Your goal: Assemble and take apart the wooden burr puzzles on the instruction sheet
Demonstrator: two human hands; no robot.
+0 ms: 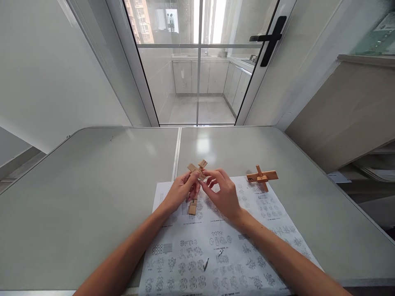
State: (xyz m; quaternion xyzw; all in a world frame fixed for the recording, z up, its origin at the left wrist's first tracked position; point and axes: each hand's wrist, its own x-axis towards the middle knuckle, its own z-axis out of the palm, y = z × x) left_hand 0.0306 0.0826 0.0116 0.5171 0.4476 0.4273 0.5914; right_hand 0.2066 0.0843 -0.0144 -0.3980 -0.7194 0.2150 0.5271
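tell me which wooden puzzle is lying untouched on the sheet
The assembled wooden cross puzzle at the printed sheet's far right corner; the other wooden pieces are in both hands.

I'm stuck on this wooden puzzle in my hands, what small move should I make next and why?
Probably ease the right hand's fingers along the crossed wooden pieces to seat them. Both hands pinch the cluster above the diagram sheet, the left hand steadying it; another piece lies below.
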